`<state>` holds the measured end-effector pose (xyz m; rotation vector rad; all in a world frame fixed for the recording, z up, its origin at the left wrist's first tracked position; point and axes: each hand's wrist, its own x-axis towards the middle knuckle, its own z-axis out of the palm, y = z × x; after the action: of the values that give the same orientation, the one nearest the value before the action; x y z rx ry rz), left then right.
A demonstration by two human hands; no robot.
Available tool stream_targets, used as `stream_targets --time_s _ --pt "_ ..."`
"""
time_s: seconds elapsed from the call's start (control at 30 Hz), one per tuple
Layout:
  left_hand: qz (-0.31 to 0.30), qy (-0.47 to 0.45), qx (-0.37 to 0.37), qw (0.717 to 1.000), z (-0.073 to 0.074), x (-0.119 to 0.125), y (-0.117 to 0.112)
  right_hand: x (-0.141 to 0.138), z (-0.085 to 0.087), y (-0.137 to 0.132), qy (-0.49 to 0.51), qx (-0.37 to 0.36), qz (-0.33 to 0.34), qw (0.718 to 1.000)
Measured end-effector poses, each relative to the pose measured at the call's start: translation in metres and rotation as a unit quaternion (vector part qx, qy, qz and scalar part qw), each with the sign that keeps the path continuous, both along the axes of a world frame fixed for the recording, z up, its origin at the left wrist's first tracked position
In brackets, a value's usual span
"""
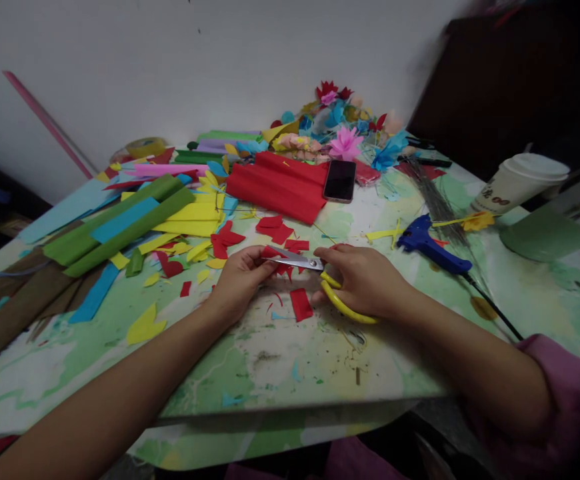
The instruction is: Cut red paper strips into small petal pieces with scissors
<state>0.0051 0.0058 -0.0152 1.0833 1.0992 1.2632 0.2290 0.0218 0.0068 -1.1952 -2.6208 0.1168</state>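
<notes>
My right hand (365, 280) is closed around the yellow handles of a pair of scissors (305, 261). The blades point left and reach my left hand (243, 277). Between its thumb and fingers, my left hand pinches a small piece of red paper (273, 252), partly hidden by the fingers and the blades. Beneath the hands lie red scraps, among them a small red rectangle (301, 305). Cut red pieces (275, 229) rest just beyond the scissors, and a red cut shape (226, 239) lies past my left hand.
Red crepe paper (275, 183) and a phone (339, 181) lie farther back. Green rolls (125, 227) and yellow sheets (190, 217) cover the left. At right are a blue glue gun (433, 245) with its cord, thin wires (433, 193) and a paper cup (520, 180). Paper flowers (345, 142) pile up behind.
</notes>
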Motion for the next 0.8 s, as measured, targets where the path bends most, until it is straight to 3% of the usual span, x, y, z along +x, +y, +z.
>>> stream_targets --time_s 0.8 --pt "0.003 -0.008 -0.004 1.000 -0.0011 -0.0005 0.0000 -0.0007 -0.0013 -0.0007 0.017 -0.008 0.004 1.000"
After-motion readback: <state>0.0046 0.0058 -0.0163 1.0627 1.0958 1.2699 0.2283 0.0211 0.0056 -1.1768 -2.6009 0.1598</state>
